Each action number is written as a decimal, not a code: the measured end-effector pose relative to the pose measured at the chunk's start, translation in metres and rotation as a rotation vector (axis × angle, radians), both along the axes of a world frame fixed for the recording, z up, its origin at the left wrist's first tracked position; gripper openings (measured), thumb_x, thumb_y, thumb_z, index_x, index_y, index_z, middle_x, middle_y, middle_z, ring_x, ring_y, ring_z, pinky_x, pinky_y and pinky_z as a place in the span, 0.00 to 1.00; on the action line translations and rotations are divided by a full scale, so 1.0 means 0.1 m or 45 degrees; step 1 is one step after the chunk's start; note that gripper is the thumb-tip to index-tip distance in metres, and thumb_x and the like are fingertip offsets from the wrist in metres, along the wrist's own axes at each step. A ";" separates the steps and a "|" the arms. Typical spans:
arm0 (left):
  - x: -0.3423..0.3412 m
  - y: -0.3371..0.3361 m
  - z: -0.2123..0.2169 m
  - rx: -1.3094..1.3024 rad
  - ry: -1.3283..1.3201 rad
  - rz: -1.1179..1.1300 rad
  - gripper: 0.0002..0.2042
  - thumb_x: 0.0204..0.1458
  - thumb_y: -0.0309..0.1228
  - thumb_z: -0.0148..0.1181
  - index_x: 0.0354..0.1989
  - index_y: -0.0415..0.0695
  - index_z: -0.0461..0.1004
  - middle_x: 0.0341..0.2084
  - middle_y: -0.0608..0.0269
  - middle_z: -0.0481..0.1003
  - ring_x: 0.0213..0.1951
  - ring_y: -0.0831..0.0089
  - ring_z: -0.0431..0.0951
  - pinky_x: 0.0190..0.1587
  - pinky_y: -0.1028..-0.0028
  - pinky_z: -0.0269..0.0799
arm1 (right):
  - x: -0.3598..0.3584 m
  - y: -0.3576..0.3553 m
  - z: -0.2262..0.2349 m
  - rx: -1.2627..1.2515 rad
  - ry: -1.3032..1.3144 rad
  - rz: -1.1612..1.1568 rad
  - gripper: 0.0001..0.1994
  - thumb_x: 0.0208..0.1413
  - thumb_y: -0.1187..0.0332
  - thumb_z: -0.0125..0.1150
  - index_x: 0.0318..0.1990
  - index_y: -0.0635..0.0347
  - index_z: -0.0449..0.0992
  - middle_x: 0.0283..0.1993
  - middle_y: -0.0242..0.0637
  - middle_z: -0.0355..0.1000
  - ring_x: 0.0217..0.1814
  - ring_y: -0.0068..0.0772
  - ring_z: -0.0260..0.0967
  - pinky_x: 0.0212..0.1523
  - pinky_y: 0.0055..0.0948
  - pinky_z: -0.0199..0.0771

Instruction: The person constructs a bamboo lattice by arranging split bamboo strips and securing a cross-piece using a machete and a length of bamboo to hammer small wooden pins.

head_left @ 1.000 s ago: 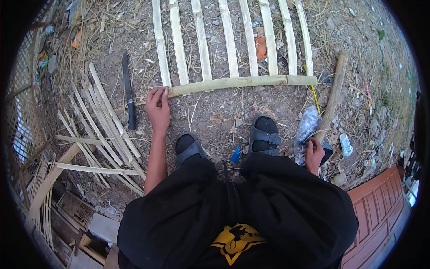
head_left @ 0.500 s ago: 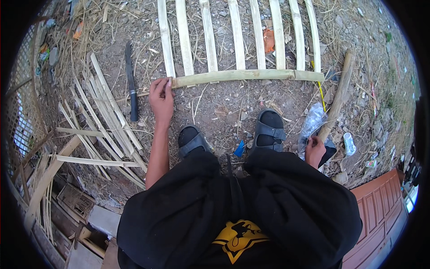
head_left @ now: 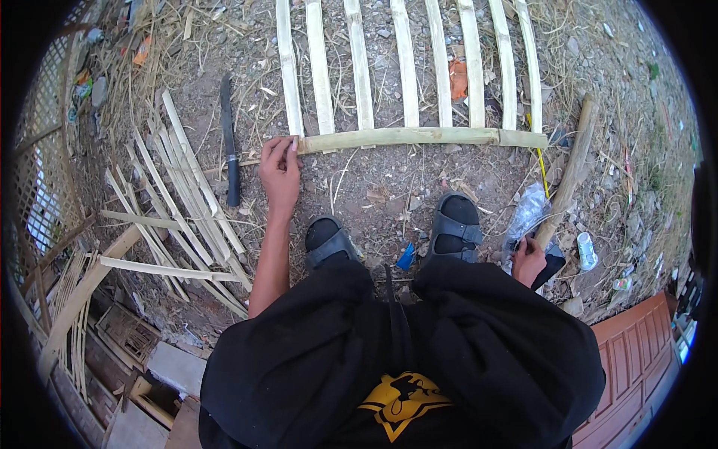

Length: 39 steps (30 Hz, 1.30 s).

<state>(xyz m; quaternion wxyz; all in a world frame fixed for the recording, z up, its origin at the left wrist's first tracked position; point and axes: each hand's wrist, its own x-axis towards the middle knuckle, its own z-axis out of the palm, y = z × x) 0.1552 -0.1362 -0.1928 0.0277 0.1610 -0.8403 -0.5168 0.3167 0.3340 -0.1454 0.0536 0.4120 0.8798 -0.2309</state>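
My left hand is closed at the left end of a pale bamboo crosspiece, thumb and fingers pinching it. Several flat bamboo slats run away from this crosspiece, spaced apart like a rack. Low on the right, my right hand has its fingers curled down beside a clear plastic bag and the near end of a thick wooden stick. What those fingers hold, if anything, is hidden. A dark-bladed knife with a black handle lies left of my left hand.
Loose bamboo strips are heaped on the left. A yellow strip lies near the bag, and a white cup right of it. A blue scrap sits between my sandalled feet. A reddish panelled door lies at lower right.
The whole view has shifted slightly, so the ground things appear a little lower and further right. Both hands stay at the same places, the left at the crosspiece's end, the right by the bag.
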 end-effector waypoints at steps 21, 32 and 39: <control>0.04 -0.06 0.20 -0.185 0.037 0.135 0.08 0.54 0.24 0.56 0.40 0.35 0.76 0.36 0.62 0.70 0.21 0.83 0.69 0.21 0.83 0.65 | -0.38 -0.03 0.44 0.202 0.340 0.007 0.09 0.60 0.69 0.51 0.40 0.68 0.69 0.26 0.37 0.71 0.21 0.19 0.66 0.24 0.19 0.65; 0.25 1.09 0.75 0.742 -0.181 -0.462 0.09 0.54 0.26 0.56 0.41 0.36 0.76 0.32 0.62 0.72 0.23 0.81 0.73 0.26 0.82 0.68 | -1.36 -1.71 0.59 -1.653 0.171 0.401 0.09 0.56 0.79 0.55 0.44 0.71 0.70 0.34 0.43 0.74 0.33 0.28 0.74 0.34 0.23 0.76; 0.33 1.09 0.69 0.979 -0.196 -0.488 0.08 0.54 0.24 0.57 0.39 0.34 0.76 0.37 0.59 0.73 0.34 0.79 0.75 0.35 0.80 0.70 | -1.42 -1.88 0.58 -1.814 0.171 0.379 0.08 0.56 0.80 0.54 0.43 0.72 0.69 0.34 0.46 0.74 0.36 0.32 0.76 0.37 0.26 0.80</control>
